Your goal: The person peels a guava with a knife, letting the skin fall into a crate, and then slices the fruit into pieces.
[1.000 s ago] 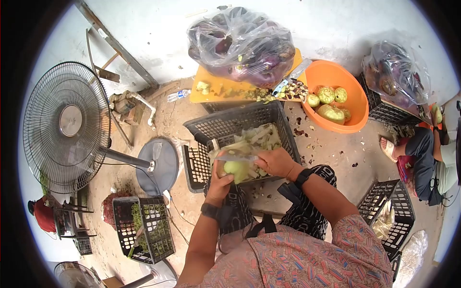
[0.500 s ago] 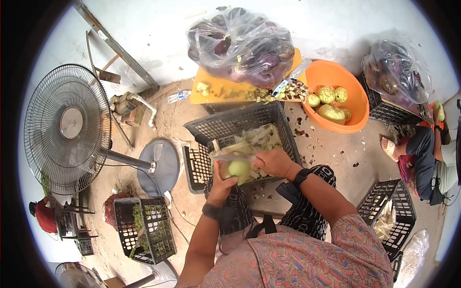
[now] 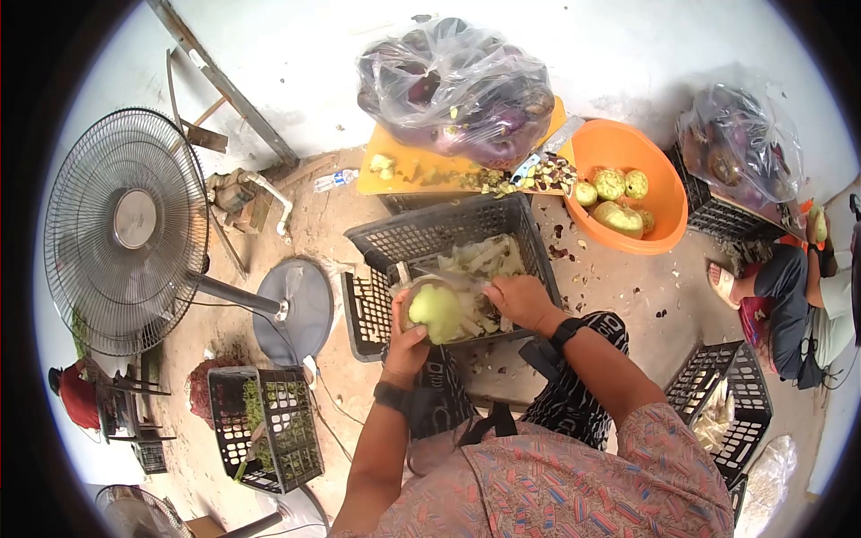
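Observation:
My left hand (image 3: 409,341) is wrapped round a pale-green, round vegetable that looks like a peeled kohlrabi (image 3: 434,310), supporting it from the left and below. To its right, my right hand (image 3: 523,301) is closed on the handle of a knife. The knife's wide blade (image 3: 453,278) is blurred and points left, just above the vegetable; whether it touches cannot be told. Both hands are over a black plastic crate (image 3: 377,247) between my knees. Pale peelings and trimmings (image 3: 489,255) lie inside it.
Beyond the crate, a yellow board (image 3: 381,179) bears a bag of purple vegetables (image 3: 457,94), scraps and another knife (image 3: 529,166). An orange basin (image 3: 664,224) holds several pale vegetables. A standing fan (image 3: 134,220) and crate of greens (image 3: 269,430) are left; another person's leg (image 3: 776,278) is right.
The vegetable has turned in my left hand and shifted slightly left, showing more of its pale-green side. My right hand has moved slightly right, and the blade has lifted off the vegetable's front.

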